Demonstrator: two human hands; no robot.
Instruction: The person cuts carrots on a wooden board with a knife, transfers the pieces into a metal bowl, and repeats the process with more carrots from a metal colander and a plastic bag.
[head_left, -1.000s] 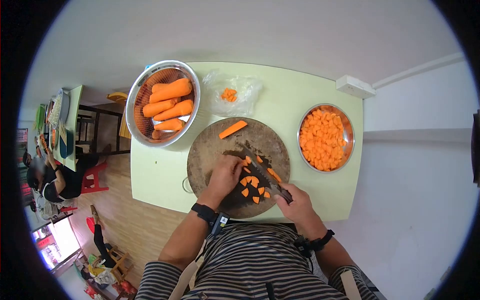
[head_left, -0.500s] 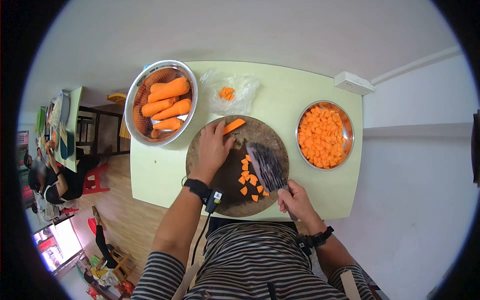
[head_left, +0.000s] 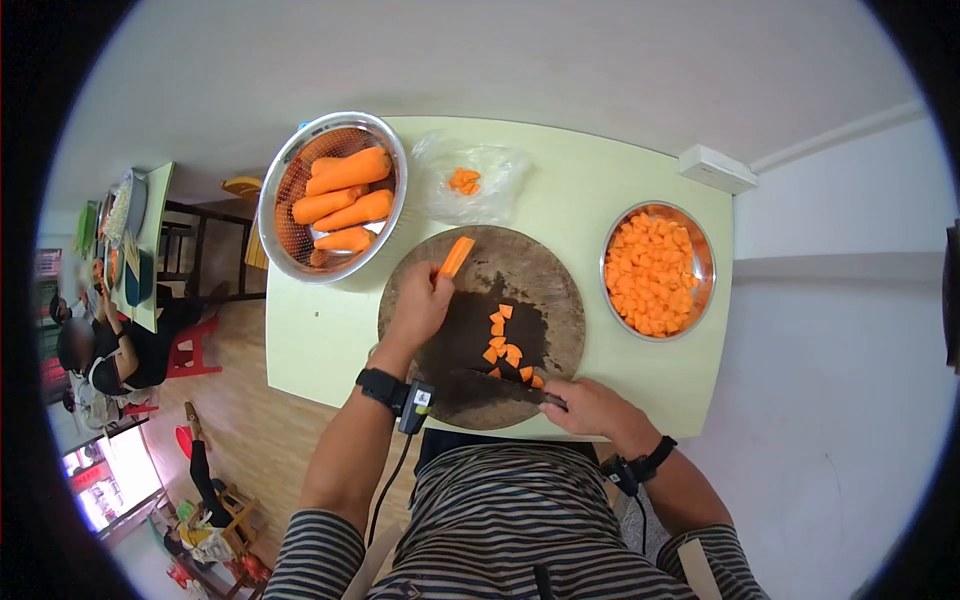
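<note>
In my left hand is a carrot strip, pinched near its lower end over the left part of the round wooden chopping board. My right hand is closed round the handle of a cleaver, whose dark blade is turned nearly edge-on low over the board, pointing left. Several cut carrot pieces lie on the wet dark middle of the board, just beyond the blade. A few pieces sit close to the cleaver, by my right fingers.
A metal colander with whole carrots stands at the back left. Beside it lies a clear plastic bag with carrot bits on it. A steel bowl full of carrot chunks is at right, near a white socket box. Other people sit far left.
My left hand has closed on the carrot strip and picked it up, tilting it more upright. The cleaver has moved down and left, its blade turning from broadside to nearly edge-on.
</note>
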